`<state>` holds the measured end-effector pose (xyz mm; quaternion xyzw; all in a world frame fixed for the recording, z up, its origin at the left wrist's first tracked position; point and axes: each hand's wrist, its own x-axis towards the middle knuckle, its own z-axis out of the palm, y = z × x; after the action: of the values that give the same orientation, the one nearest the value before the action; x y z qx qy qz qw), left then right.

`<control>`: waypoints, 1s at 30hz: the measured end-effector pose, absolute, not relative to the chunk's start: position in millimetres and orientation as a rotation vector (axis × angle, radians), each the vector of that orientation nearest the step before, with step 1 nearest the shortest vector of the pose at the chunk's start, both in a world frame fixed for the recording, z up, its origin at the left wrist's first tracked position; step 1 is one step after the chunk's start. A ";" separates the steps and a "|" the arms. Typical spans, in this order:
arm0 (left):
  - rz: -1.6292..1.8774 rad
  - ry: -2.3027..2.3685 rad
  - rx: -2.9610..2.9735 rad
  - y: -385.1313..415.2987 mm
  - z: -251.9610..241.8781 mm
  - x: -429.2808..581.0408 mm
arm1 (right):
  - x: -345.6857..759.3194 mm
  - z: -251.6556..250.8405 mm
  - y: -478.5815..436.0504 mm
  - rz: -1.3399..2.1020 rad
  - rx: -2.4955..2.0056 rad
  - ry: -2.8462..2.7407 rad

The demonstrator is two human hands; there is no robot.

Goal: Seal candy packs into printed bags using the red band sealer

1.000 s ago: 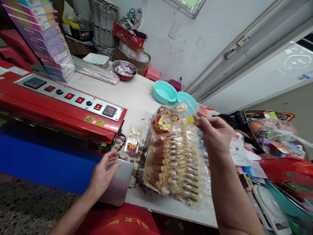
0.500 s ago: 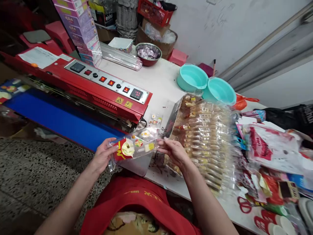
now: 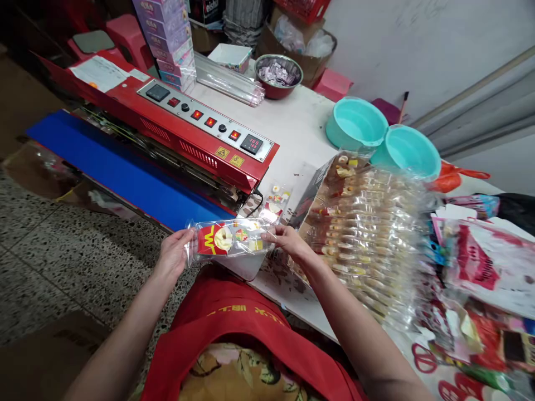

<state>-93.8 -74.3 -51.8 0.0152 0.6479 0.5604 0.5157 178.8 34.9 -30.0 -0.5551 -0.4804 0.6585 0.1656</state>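
Between my two hands a clear plastic packet is stretched out roughly level, with a red piece bearing a yellow mark and several small toy-food shapes inside. My left hand pinches its left end. At the right end, my right hand grips the plastic between thumb and fingers. Just beyond the packet lies the blue conveyor belt of a red sealing machine with lit switches. A similar small packet rests on the table by the machine's end. To the right, a carton holds a row of many such packets.
Two turquoise basins stand behind the carton. A metal bowl of small sachets and a stack of boxes are at the back. Red-handled scissors and piled wrappers cover the right side.
The packet has turned from slanting to nearly level, still held at both ends. The view has shifted, so the machine and table appear further right. The far left packet on the belt no longer shows.
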 end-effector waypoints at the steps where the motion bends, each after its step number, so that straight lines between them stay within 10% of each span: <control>1: 1.362 1.575 0.044 -76.8 -53.3 -92.3 | 180.2 -31.2 35.2 1.886 -1.573 -1.385; 20: 1.064 2.710 0.853 -118.5 -46.2 -141.2 | 197.9 -57.2 54.7 1.656 -1.772 -1.584; 25: 0.553 2.223 1.879 -85.5 -34.6 -89.9 | 166.9 -27.3 32.0 0.803 -1.533 -2.087; 30: 0.313 1.926 2.037 -66.3 -45.6 -66.8 | 116.1 -22.3 15.9 0.666 -1.469 -2.496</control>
<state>-66.8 -66.3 -45.6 0.7129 0.6741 0.1095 0.1596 116.1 15.9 -22.3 -0.4926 -0.8368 0.2234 0.0848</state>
